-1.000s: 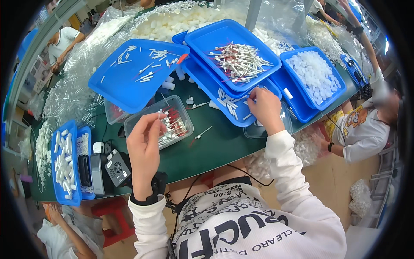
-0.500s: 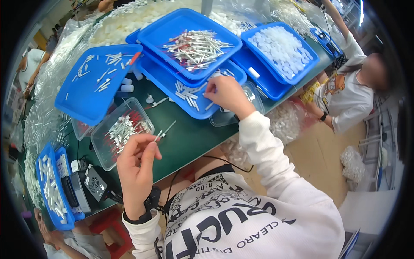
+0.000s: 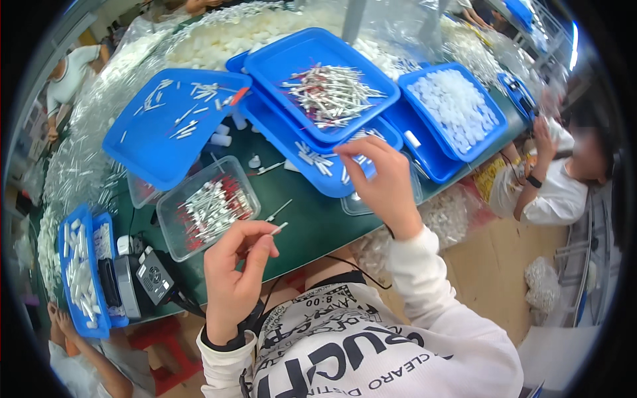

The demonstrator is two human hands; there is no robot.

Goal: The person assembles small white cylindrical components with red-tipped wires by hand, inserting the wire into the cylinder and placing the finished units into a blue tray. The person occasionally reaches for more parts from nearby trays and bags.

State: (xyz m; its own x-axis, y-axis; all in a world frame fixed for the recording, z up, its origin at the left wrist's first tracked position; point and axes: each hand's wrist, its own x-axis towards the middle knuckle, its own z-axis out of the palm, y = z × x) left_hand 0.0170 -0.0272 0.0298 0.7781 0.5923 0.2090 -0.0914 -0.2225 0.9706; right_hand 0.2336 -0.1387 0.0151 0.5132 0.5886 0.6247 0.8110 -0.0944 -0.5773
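My left hand point(image 3: 232, 275) is closed in a pinch on a small white stick point(image 3: 280, 228), near the table's front edge. Just beyond it, a thin rod with a white piece point(image 3: 279, 211) lies on the table. To its left stands a clear plastic box point(image 3: 174, 251) of white sticks with red wires point(image 3: 211, 207). My right hand point(image 3: 388, 186) is over the near edge of the lower blue tray point(image 3: 282, 136), which holds loose white sticks point(image 3: 315, 158). Thumb and forefinger appear to meet at their tips; anything between them is too small to make out.
A blue tray piled with white and red sticks point(image 3: 332, 93) overlaps the lower tray. Another blue tray point(image 3: 136, 149) tilts at left; one with white caps point(image 3: 454, 109) is at right. A black-and-grey device point(image 3: 156, 277) stands at left. A co-worker point(image 3: 561, 179) sits at right.
My head view has shifted, so the trays and box appear lower and farther right. My right hand has drawn back slightly toward me from the lower tray. My left hand still pinches a white stick.
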